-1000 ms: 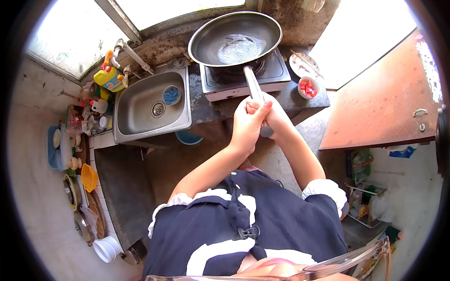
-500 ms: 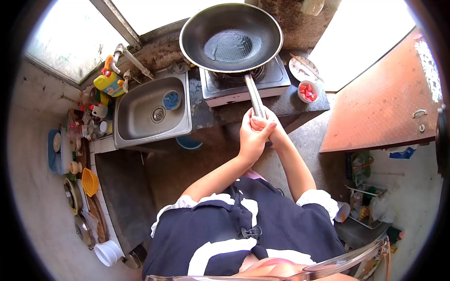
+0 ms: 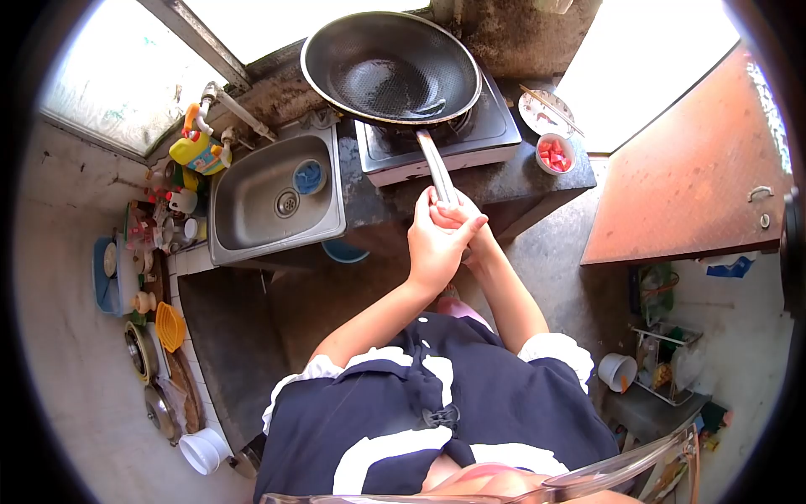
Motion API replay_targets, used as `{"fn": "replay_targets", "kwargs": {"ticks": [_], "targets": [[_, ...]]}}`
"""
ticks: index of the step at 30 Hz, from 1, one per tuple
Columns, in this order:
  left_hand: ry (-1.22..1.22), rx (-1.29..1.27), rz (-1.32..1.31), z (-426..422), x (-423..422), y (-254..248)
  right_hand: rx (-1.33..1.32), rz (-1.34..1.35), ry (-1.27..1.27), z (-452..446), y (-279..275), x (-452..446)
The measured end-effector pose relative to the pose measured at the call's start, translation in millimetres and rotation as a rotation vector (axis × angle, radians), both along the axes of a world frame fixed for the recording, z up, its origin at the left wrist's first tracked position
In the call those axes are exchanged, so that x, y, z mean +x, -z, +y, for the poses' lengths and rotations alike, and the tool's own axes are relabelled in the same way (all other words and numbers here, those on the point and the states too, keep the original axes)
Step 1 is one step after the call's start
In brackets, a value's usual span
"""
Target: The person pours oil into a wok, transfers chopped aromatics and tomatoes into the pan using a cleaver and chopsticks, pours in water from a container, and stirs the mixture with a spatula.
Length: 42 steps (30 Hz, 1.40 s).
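A dark wok (image 3: 390,71) with a textured inside and a shiny wet patch hangs tilted over the gas stove (image 3: 483,139). Its long metal handle points toward me. My left hand (image 3: 437,231) is wrapped round the handle, and my right hand (image 3: 470,217) grips it too, pressed against the left one and partly hidden by it. Right of the stove stand a small bowl of red chopped pieces (image 3: 555,154) and a patterned plate (image 3: 537,116) with chopsticks across it.
Left of the stove is a steel sink (image 3: 239,197) holding a small bowl with something blue (image 3: 309,176). A yellow bottle (image 3: 197,154) stands behind its left end. A reddish door panel (image 3: 688,185) is at the right. Pot lids, an orange basket (image 3: 170,328) and a white bucket (image 3: 204,451) line the left.
The wok has swung to the left and tilted, its handle and both my hands moving left with it. The wet patch inside has shifted. Both hands have kept their grip.
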<state>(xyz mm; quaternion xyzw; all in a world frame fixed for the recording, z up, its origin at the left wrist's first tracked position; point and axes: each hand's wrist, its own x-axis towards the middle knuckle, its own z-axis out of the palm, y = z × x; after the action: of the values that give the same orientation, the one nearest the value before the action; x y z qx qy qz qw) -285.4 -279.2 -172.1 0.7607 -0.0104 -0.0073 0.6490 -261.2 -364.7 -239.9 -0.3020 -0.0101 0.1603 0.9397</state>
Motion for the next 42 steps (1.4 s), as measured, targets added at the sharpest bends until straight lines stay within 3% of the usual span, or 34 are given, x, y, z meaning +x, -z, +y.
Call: {"fn": "replay_targets", "kwargs": {"ticks": [7, 12, 20, 23, 29, 34, 36, 39, 42], "targets": [[0.053, -0.152, 0.095, -1.9, 8.3, -23.4, 0.18, -0.003, -0.083, -8.3, -33.2, 11.4], [0.11, -0.397, 0.194, -6.2, 9.4, -52.2, -0.188, 0.058, -0.059, -20.4, -97.0, 4.0], [0.16, -0.748, 0.209, -16.8, -6.4, -22.5, -0.528, 0.062, -0.047, -33.0, -95.8, -8.1], [0.13, -0.748, 0.2, -22.0, -13.4, -7.3, -0.611, 0.054, 0.008, -36.6, -73.0, -12.4], [0.103, -0.53, 0.117, -24.1, -20.5, 39.8, -0.395, -0.035, -0.008, -43.8, -18.2, -17.1], [0.075, -0.263, 0.014, -17.5, -15.0, 38.8, -0.242, -0.029, 0.018, -32.8, -10.3, -14.5], [0.093, -0.224, 0.072, -16.1, -15.3, 20.3, -0.227, 0.028, 0.057, -26.1, -31.4, -18.1], [0.079, -0.056, 0.061, -13.9, -9.7, 20.5, -0.048, -0.039, -0.056, -32.3, -7.6, -11.5], [0.091, -0.188, 0.163, -11.4, -9.9, 16.4, -0.14, -0.079, -0.009, -28.9, 1.5, -5.2]]}}
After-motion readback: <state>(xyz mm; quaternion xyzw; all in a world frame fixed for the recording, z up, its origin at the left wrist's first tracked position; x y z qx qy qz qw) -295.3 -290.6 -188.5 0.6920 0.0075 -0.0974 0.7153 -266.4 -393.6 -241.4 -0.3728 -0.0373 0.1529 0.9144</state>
